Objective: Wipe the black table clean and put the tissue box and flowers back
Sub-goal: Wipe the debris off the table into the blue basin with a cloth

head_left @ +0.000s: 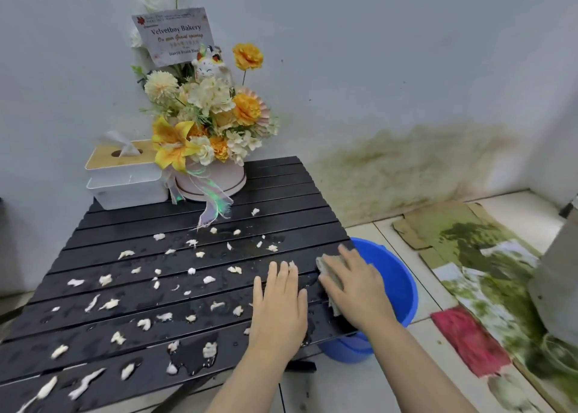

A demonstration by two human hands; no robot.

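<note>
The black slatted table [281,193] is wet and strewn with several white wet tissue scraps [106,279]. My left hand [280,306] lies flat on the slats near the right edge, fingers straight. Beside it my right hand [355,287] presses a grey-green cloth [325,270] onto the table's right edge, fingers extended over it. At the far left corner stands the white tissue box [125,178] with a wooden lid and a tissue sticking out. The flower arrangement [206,121], in a round pink box with a card and a cat figure, stands right of it.
A blue bucket [397,281] sits on the tiled floor just below the table's right edge, under my right hand. Stained cardboard and paper [469,256] cover the floor to the right. A grey wall with a green stain [406,168] stands behind.
</note>
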